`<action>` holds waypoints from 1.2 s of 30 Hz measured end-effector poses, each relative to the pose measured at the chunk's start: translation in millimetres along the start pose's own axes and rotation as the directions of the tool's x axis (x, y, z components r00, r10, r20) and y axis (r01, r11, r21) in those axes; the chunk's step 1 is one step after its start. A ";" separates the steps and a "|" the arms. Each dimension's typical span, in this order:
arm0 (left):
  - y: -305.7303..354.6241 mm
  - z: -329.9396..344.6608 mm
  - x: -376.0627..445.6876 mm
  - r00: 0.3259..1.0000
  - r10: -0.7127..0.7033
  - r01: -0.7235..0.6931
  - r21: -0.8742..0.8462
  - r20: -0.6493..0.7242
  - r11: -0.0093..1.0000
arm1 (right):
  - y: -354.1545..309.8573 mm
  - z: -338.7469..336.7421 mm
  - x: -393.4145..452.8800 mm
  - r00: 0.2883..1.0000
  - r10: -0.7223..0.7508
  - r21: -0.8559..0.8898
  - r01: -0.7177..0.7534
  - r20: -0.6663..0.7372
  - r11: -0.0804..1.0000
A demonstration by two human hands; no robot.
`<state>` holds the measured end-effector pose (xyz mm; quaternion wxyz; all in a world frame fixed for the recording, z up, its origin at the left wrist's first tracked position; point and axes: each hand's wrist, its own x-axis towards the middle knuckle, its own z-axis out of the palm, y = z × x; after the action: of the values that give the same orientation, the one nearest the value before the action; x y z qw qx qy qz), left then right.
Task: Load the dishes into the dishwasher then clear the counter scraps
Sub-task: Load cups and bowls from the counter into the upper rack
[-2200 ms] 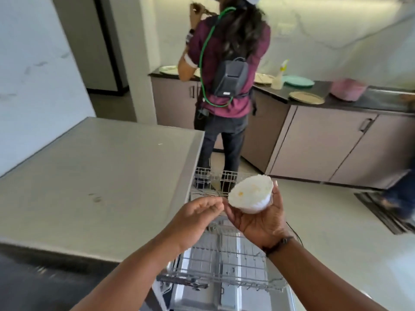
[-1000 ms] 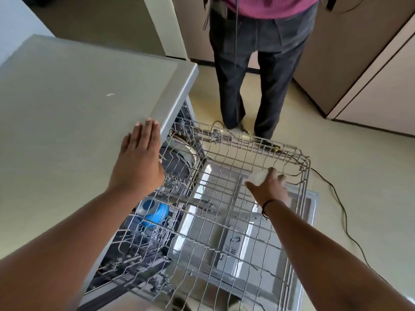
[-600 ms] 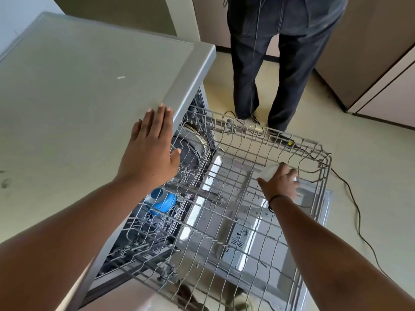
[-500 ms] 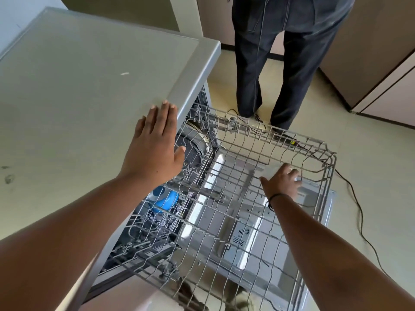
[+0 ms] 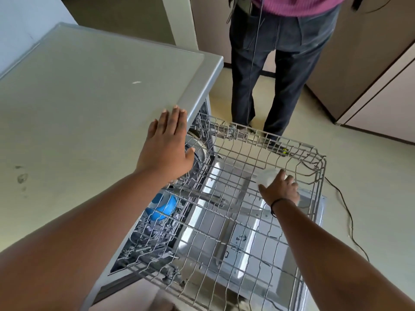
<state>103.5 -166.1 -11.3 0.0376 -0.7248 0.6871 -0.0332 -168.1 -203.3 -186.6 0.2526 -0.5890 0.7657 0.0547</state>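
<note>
Grey desk [image 5: 89,104] tops the open dishwasher, where the left hand [image 5: 166,144] rests flat, fingers straight. Right hand [image 5: 279,187] grasps a white bowl [image 5: 267,176] inside the pulled-out wire rack [image 5: 224,232], near its far right corner. A blue dish [image 5: 161,208] sits lower inside.

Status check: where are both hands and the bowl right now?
Left hand flat on the grey countertop edge. Right hand over small white bowl in pulled-out wire dishwasher rack. Another person's legs stand just beyond the rack.
</note>
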 end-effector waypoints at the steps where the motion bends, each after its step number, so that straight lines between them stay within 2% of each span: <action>1: -0.4 0.4 0.5 1.000 -0.004 0.004 -0.006 0.001 1.000 | 3.0 -3.5 -7.6 1.000 -0.005 -0.018 0.005 -0.008 1.000; 5: 1.1 -5.3 -0.3 1.000 0.002 -0.003 -0.082 -0.013 0.997 | 7.8 -33.4 -46.1 0.997 -0.036 -0.078 0.031 -0.061 0.996; 8: 1.7 -9.2 -6.1 0.999 0.037 -0.040 -0.165 -0.021 0.985 | -3.5 -64.6 -81.7 0.977 -0.145 -0.111 0.129 -0.154 0.986; 11: 0.2 -11.9 -32.9 0.999 0.047 -0.044 -0.160 0.016 0.986 | -22.8 -91.1 -128.4 0.930 -0.259 -0.198 0.211 -0.261 0.957; 16: -21.1 -16.3 -134.2 0.993 0.087 -0.062 -0.276 0.077 0.959 | -74.4 -106.0 -217.5 0.845 -0.400 -0.156 0.369 -0.355 0.916; 18: -41.8 -21.6 -181.9 0.992 0.052 -0.009 -0.352 0.111 0.936 | -103.8 -102.0 -256.4 0.805 -0.471 -0.151 0.448 -0.361 0.881; 20: -72.3 -25.9 -228.5 0.993 0.024 0.020 -0.356 0.119 0.934 | -137.9 -93.3 -294.0 0.748 -0.556 -0.176 0.531 -0.363 0.829; 22: -107.6 -27.0 -275.0 0.995 -0.015 0.045 -0.313 0.097 0.949 | -172.4 -82.1 -329.3 0.684 -0.645 -0.198 0.618 -0.342 0.761; 25: -170.1 -29.6 -350.5 0.982 -0.182 0.186 -0.295 0.040 0.937 | -229.1 -57.0 -382.7 0.566 -0.779 -0.256 0.738 -0.269 0.624; 29: -233.1 -33.8 -445.8 0.912 -0.409 0.390 -0.312 0.003 0.866 | -292.3 -14.4 -446.8 0.410 -0.902 -0.339 0.836 -0.135 0.431; 34: -261.0 -25.9 -535.2 0.819 -0.573 0.522 -0.372 -0.034 0.768 | -343.8 44.0 -512.5 0.229 -0.973 -0.326 0.922 0.026 0.209; 36: -259.3 -18.2 -556.5 0.803 -0.594 0.537 -0.377 -0.045 0.755 | -356.3 63.1 -532.2 0.208 -0.973 -0.275 0.945 0.100 0.174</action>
<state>329.5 403.2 34.8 -0.1579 -0.8885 0.4303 0.0193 278.6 179.1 75.0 0.1075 -0.9686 0.2208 -0.0388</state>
